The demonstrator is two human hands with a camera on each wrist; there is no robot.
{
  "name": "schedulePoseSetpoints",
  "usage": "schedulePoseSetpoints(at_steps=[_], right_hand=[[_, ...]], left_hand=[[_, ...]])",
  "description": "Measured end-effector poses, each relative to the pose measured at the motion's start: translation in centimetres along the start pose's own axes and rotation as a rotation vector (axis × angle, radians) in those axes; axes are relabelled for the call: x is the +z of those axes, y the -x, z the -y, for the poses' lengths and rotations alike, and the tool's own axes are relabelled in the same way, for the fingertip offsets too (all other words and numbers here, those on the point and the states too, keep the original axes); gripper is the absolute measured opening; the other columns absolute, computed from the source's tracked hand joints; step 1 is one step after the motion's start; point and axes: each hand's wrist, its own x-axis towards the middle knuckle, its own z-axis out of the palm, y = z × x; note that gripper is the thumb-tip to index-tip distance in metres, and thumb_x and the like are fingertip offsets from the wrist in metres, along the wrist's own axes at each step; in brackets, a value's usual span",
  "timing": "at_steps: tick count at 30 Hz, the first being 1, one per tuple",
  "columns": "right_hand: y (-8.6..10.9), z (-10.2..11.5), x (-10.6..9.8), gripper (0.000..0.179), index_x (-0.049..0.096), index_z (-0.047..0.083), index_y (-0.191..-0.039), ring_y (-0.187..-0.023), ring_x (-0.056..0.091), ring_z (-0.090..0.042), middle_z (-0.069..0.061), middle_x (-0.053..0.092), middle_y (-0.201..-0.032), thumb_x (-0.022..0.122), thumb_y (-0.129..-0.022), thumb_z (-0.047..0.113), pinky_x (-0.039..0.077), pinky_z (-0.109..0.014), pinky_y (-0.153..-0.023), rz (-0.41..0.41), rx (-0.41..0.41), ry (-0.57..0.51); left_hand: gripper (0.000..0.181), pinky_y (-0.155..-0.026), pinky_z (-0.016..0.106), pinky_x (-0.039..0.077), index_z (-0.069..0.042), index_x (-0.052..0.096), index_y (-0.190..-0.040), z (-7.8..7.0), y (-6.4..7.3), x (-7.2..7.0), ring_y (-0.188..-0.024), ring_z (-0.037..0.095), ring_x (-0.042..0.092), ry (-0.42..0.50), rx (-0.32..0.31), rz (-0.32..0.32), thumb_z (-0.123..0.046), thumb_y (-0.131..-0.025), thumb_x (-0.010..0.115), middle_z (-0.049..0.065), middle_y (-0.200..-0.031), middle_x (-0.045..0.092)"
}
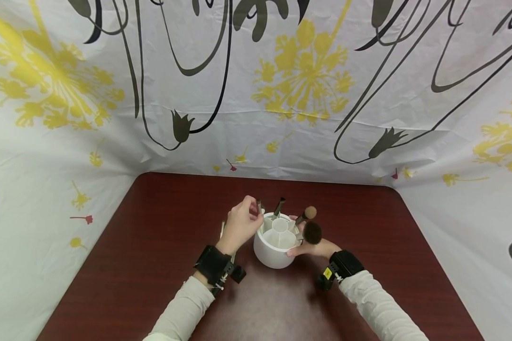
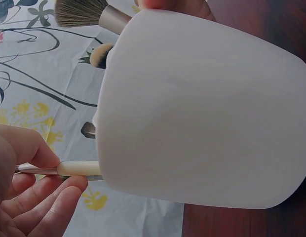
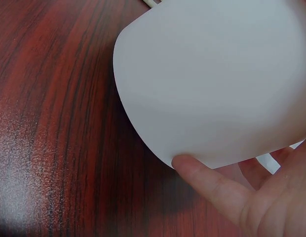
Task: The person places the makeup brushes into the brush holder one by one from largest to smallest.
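Note:
A white round brush holder point(image 1: 274, 255) with several compartments stands on the table. My left hand point(image 1: 240, 224) is at its far left rim, pinching a slim makeup brush point(image 2: 79, 168) between thumb and fingers. The brush's pale handle end meets the rim in the left wrist view, and its lower end is hidden. From the right side my right hand point(image 1: 315, 247) grips the holder, its thumb point(image 3: 197, 170) pressed on the white wall and the other fingers partly hidden behind it. A big dark fluffy brush point(image 1: 312, 232), a tan-tipped brush point(image 1: 309, 213) and a small dark brush point(image 1: 280, 205) lean out of the holder.
A thin pale stick-like thing point(image 1: 222, 229) lies on the table, partly covered by the left wrist. The dark red wooden table point(image 1: 175, 203) ends at a white patterned cloth point(image 1: 222, 104) behind and at both sides. Black cameras point(image 1: 215, 265) are strapped on both wrists.

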Motion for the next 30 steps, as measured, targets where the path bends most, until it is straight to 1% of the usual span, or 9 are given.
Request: schedulePoseSetpoints(at_steps=[1, 5, 8, 11, 17, 19, 23, 25, 30], right_hand=[[0.0, 0.0, 0.0, 0.089, 0.017, -0.022, -0.128, -0.113, 0.043, -0.032, -0.036, 0.045, -0.121, 0.075, -0.063, -0.003, 0.026, -0.054, -0.097, -0.003, -0.001, 0.005], [0.0, 0.0, 0.0, 0.089, 0.017, -0.023, -0.128, -0.113, 0.044, -0.033, -0.035, 0.046, -0.121, 0.075, -0.063, -0.004, 0.029, -0.05, -0.098, -0.001, -0.009, 0.021], [0.0, 0.0, 0.0, 0.088, 0.017, -0.023, -0.128, -0.112, 0.045, -0.03, -0.035, 0.046, -0.12, 0.074, -0.063, -0.005, 0.03, -0.048, -0.097, 0.005, -0.025, 0.014], [0.0, 0.0, 0.0, 0.087, 0.018, -0.023, -0.128, -0.112, 0.045, -0.027, -0.036, 0.046, -0.12, 0.073, -0.063, -0.006, 0.029, -0.052, -0.096, 0.006, -0.032, 0.01], [0.0, 0.0, 0.0, 0.087, 0.017, -0.022, -0.128, -0.111, 0.045, -0.02, -0.036, 0.046, -0.12, 0.073, -0.064, -0.006, 0.03, -0.046, -0.097, -0.004, -0.004, 0.02], [0.0, 0.1, 0.0, 0.088, 0.016, -0.022, -0.129, -0.112, 0.045, -0.022, -0.036, 0.045, -0.121, 0.073, -0.064, -0.005, 0.03, -0.047, -0.097, 0.0, 0.003, 0.016], [0.0, 0.2, 0.0, 0.089, 0.015, -0.023, -0.128, -0.113, 0.043, -0.029, -0.037, 0.044, -0.121, 0.074, -0.066, -0.001, 0.028, -0.054, -0.096, 0.001, 0.0, 0.02], [0.0, 0.3, 0.0, 0.09, 0.015, -0.024, -0.127, -0.113, 0.042, -0.034, -0.038, 0.044, -0.12, 0.075, -0.066, 0.001, 0.027, -0.058, -0.095, -0.001, -0.005, 0.026], [0.2, 0.4, 0.0, 0.09, 0.013, -0.025, -0.127, -0.116, 0.036, -0.045, -0.04, 0.039, -0.123, 0.075, -0.069, 0.005, 0.024, -0.062, -0.095, 0.014, -0.031, 0.028]], left_hand=[[0.022, -0.06, 0.021, 0.051, -0.009, 0.051, -0.092, 0.0, 0.1, 0.0, -0.068, 0.013, 0.065, -0.001, -0.002, 0.002, -0.009, -0.076, 0.065, 0.004, -0.082, 0.061], [0.022, -0.061, 0.023, 0.052, -0.01, 0.05, -0.092, 0.1, 0.3, 0.3, -0.07, 0.014, 0.065, 0.003, -0.023, 0.01, -0.01, -0.076, 0.066, 0.004, -0.082, 0.061], [0.022, -0.06, 0.022, 0.052, -0.01, 0.05, -0.091, 0.3, 0.4, 0.5, -0.07, 0.013, 0.065, -0.008, -0.025, 0.007, -0.01, -0.076, 0.066, 0.004, -0.082, 0.061], [0.021, -0.06, 0.021, 0.051, -0.009, 0.051, -0.09, 0.5, 0.5, 0.7, -0.069, 0.013, 0.065, -0.013, -0.015, -0.005, -0.009, -0.076, 0.066, 0.004, -0.08, 0.061], [0.021, -0.06, 0.019, 0.05, -0.008, 0.052, -0.091, 0.8, 0.7, 1.0, -0.069, 0.012, 0.064, -0.004, -0.005, -0.004, -0.007, -0.075, 0.066, 0.004, -0.08, 0.062], [0.022, -0.061, 0.018, 0.05, -0.008, 0.052, -0.092, 0.9, 0.8, 1.0, -0.069, 0.011, 0.064, -0.002, -0.005, 0.006, -0.007, -0.075, 0.066, 0.004, -0.08, 0.061], [0.023, -0.062, 0.019, 0.05, -0.008, 0.053, -0.094, 1.1, 0.9, 0.8, -0.07, 0.011, 0.063, 0.027, -0.025, 0.038, -0.01, -0.076, 0.067, 0.003, -0.082, 0.061], [0.026, -0.062, 0.021, 0.05, -0.008, 0.053, -0.096, 1.2, 0.8, 0.6, -0.071, 0.012, 0.063, 0.047, -0.047, 0.048, -0.014, -0.076, 0.069, 0.004, -0.083, 0.061], [0.034, -0.062, 0.027, 0.051, -0.009, 0.052, -0.098, 2.0, 0.6, -0.4, -0.072, 0.016, 0.064, 0.049, -0.106, 0.052, -0.026, -0.076, 0.072, 0.008, -0.087, 0.063]])
